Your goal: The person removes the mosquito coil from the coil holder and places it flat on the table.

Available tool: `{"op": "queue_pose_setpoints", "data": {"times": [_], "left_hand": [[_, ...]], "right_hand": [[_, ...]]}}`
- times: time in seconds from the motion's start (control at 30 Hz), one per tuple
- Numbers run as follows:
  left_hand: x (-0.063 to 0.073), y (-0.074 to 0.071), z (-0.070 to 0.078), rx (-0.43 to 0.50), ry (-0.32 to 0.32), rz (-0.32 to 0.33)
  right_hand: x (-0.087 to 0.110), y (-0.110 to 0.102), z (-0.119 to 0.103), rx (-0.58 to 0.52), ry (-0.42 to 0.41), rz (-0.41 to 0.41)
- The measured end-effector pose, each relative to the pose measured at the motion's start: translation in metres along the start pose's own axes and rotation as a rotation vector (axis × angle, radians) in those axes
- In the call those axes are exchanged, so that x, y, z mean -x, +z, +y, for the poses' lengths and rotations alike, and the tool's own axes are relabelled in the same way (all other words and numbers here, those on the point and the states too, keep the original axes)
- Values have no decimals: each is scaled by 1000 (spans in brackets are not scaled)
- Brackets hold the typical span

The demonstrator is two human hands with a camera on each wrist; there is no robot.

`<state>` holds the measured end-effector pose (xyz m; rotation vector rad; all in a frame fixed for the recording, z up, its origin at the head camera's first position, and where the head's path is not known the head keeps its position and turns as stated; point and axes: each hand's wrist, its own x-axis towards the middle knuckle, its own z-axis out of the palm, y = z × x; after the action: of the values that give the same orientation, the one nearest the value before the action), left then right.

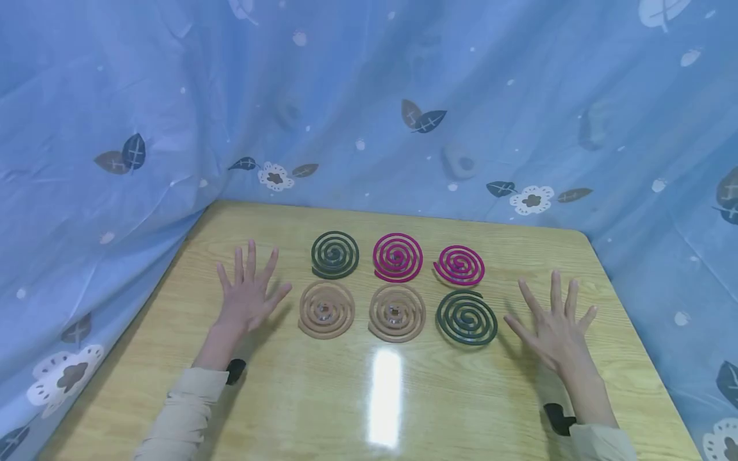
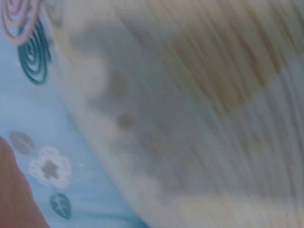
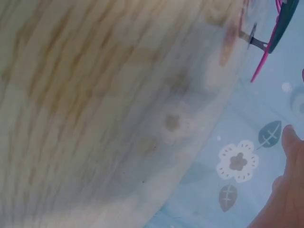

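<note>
Several mosquito coils stand in two rows on the table. At the back are a dark green coil (image 1: 335,255), a magenta coil (image 1: 398,257) and a second, smaller-looking magenta coil (image 1: 459,265). The front row has a tan coil (image 1: 327,310), another tan coil (image 1: 397,313) and a dark green coil (image 1: 467,317). My left hand (image 1: 248,298), fingers spread, holds nothing to the left of the coils. On the right, my right hand (image 1: 556,333) is likewise spread and touches no coil; the front green coil is nearest. Small metal stands show at the tan coils' centres.
The wooden table (image 1: 300,397) has a bright light reflection in its front middle. A blue curtain (image 1: 346,96) printed with leaves and flowers surrounds its back and sides. Dark bands (image 1: 559,419) sit at both wrists, by the sleeves.
</note>
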<state>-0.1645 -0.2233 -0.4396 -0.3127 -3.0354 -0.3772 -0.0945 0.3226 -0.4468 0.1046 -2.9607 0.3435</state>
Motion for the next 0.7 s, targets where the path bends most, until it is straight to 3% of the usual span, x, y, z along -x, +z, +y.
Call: {"op": "queue_pose_setpoints", "data": {"times": [0.17,0.7], "left_hand": [[3,0,21,13,36,-21],[11,6,102,212,216,-153]], "right_hand": [[6,-5,-6,-12,-16,13],[21,-12,-23,-149,-124,-12]]}}
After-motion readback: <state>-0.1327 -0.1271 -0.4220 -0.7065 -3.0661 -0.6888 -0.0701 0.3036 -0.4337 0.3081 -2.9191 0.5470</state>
